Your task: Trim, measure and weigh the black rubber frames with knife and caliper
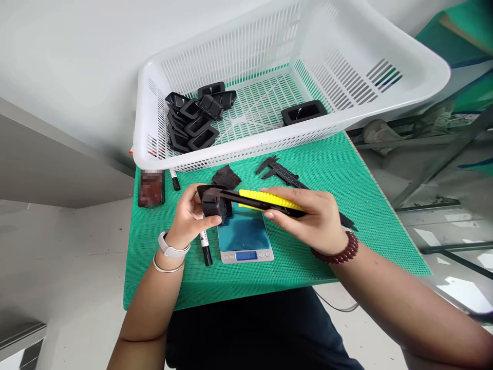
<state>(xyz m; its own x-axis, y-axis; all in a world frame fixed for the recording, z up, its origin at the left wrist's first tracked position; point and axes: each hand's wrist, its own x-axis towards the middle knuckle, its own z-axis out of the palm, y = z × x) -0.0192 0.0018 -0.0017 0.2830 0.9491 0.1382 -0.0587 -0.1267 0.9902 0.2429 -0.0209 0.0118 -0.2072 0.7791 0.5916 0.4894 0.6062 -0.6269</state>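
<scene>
Gripping the yellow cutter (257, 197) near frame centre, the right hand (318, 216) had it right at the black part (213, 206)! That sat just left of centre, clasped in the left hand (188, 218), the scale (246, 237) showing below.

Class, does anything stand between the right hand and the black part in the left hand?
Only the yellow cutter, held in the right hand, spans the gap to the black part in the left hand; nothing else visible intervenes.
</scene>
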